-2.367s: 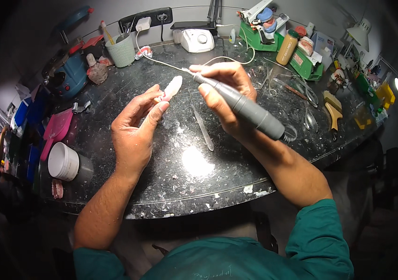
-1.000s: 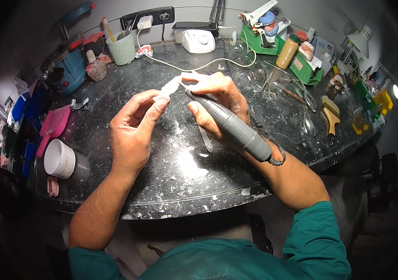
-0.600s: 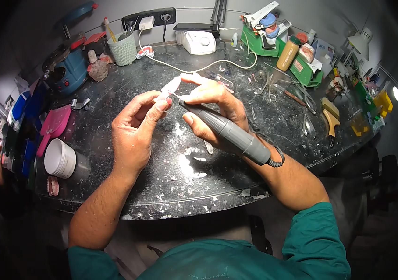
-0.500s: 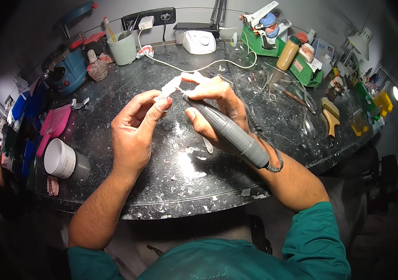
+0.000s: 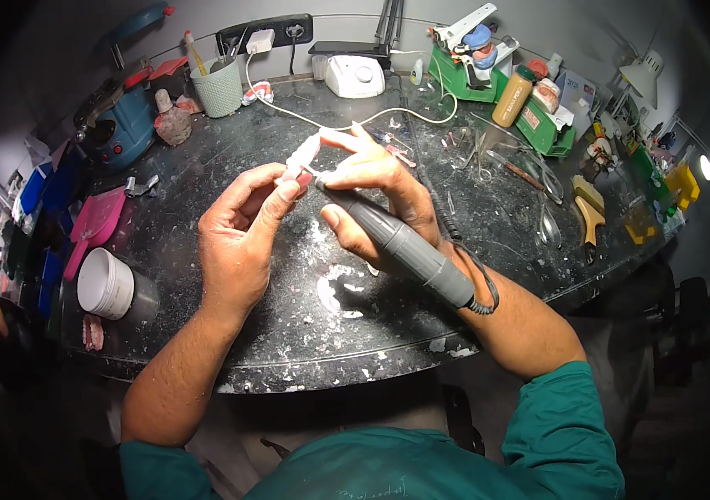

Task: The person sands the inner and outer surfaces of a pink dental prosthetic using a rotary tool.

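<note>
Between the thumb and fingers of my left hand (image 5: 237, 225) is a small pink-and-white denture (image 5: 304, 153), held up above the bench. My right hand (image 5: 401, 187) is closed around a dark grey rotary handpiece (image 5: 397, 239), with a coiled cord at its rear end. The handpiece's thin bur points at the denture's right side, at or very near its surface; I cannot tell if they touch. A raised finger of my right hand reaches the denture's upper end. My left fingertips partly hide its lower end.
The black bench (image 5: 288, 333) is strewn with white dust and scraps. At left are a white tub (image 5: 106, 283), pink dustpan (image 5: 95, 223) and another denture (image 5: 92, 332). A white control box (image 5: 355, 77) stands behind; a brush (image 5: 590, 218) and metal tools lie right.
My right hand and the handpiece have shifted slightly left, the bur now lower along the denture. The denture has tilted a little; my left hand stays nearly in place.
</note>
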The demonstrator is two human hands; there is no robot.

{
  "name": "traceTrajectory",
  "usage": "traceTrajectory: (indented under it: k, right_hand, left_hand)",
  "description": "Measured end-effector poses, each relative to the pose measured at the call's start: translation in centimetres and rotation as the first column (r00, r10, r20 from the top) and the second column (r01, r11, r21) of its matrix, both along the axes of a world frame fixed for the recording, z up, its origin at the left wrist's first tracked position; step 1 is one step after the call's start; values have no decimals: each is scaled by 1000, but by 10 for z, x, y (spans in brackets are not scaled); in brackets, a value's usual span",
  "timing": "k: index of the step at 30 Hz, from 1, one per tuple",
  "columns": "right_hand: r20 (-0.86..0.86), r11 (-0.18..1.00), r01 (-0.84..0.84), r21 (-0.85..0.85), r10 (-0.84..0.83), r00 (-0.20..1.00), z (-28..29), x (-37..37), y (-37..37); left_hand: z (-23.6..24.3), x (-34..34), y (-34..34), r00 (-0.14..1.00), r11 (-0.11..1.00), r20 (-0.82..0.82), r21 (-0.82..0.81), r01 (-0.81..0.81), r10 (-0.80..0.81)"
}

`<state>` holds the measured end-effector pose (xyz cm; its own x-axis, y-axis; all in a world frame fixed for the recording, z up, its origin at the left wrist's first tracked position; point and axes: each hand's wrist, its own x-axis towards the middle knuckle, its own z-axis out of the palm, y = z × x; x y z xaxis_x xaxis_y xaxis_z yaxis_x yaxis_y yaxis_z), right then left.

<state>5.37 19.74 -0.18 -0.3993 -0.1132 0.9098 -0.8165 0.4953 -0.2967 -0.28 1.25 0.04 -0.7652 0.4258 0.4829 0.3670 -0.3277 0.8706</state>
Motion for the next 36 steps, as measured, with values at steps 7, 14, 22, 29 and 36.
traceTrajectory:
  k: [7,14,22,29,36]
  right_hand:
    - [2,997,17,75,-17,1000,1,0,2]
    - [4,998,20,68,-20,1000,2,2,2]
    - [-10,999,-9,-31,8,1000,-1,2,5]
    - [250,831,5,-556,161,955,-1,-7,4]
    - [322,813,-43,-581,278,905,2,0,1]
  left_hand:
    - [-1,-1,-2,1000,1000,27,-6,15,-15]
    - [-1,-2,-3,998,999,43,-9,43,-43]
    - [1,-1,0,999,1000,26,20,23,-24]
    - [4,0,-3,950,970,-281,-155,-185,136]
    - [4,-6,-5,802,926,-579,-203,-319,150]
